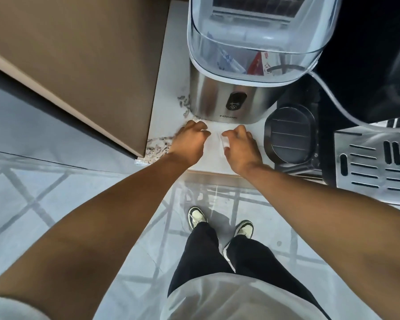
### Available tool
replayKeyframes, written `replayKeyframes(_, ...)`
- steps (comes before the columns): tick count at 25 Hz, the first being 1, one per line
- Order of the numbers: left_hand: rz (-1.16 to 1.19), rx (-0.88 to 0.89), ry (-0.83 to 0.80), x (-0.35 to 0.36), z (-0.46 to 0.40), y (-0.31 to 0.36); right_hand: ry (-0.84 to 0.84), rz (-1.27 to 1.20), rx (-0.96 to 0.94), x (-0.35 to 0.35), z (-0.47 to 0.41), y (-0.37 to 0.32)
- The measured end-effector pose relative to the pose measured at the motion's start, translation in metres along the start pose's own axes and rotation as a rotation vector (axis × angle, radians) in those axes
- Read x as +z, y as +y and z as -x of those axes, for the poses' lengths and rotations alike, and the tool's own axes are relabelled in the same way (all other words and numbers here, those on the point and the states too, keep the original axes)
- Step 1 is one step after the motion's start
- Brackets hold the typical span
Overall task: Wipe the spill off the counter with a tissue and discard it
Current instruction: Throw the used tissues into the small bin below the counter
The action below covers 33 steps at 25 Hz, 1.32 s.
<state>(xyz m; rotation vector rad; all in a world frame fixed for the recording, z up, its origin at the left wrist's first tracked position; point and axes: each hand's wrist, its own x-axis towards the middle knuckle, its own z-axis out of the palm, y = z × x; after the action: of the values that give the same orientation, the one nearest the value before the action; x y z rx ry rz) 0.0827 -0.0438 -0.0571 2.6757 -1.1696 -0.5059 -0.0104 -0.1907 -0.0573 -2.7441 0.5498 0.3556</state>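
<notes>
A white tissue (215, 140) lies spread flat on the pale counter (169, 93), just in front of a steel appliance. My left hand (189, 142) rests on the tissue's left edge with curled fingers. My right hand (239, 146) pinches the tissue's right part between thumb and fingers. The tissue blends with the counter, so its outline is hard to trace. No spill can be made out; the tissue and hands cover that spot.
A steel appliance (231, 100) with a clear lid stands right behind the tissue. A black machine (291, 137) and a metal grille (376, 160) crowd the right. A brown cabinet (74, 61) borders the left. Speckled marks (158, 147) line the counter's left edge.
</notes>
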Motion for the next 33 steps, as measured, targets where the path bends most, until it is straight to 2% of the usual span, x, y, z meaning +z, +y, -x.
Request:
replayKeyframes(12, 0.179, -0.028, 0.024, -0.004, 0.002, -0.002, 0.037, -0.180, 0.124, -0.001, 0.014, -0.001)
replayKeyframes(19, 0.261, -0.055, 0.071, -0.013, 0.032, 0.021, 0.019, -0.233, 0.161, -0.007, 0.048, 0.009)
replayKeyframes(24, 0.263, -0.022, 0.051, -0.007, 0.051, 0.068, 0.030, -0.305, 0.150, 0.001, 0.094, 0.036)
replayKeyframes(29, 0.241, 0.059, 0.014, 0.008, 0.075, 0.139, 0.041, -0.355, 0.232, 0.012, 0.163, 0.082)
replayKeyframes(33, 0.195, 0.168, -0.036, 0.026, 0.088, 0.210, 0.095, -0.427, 0.317, 0.006, 0.223, 0.144)
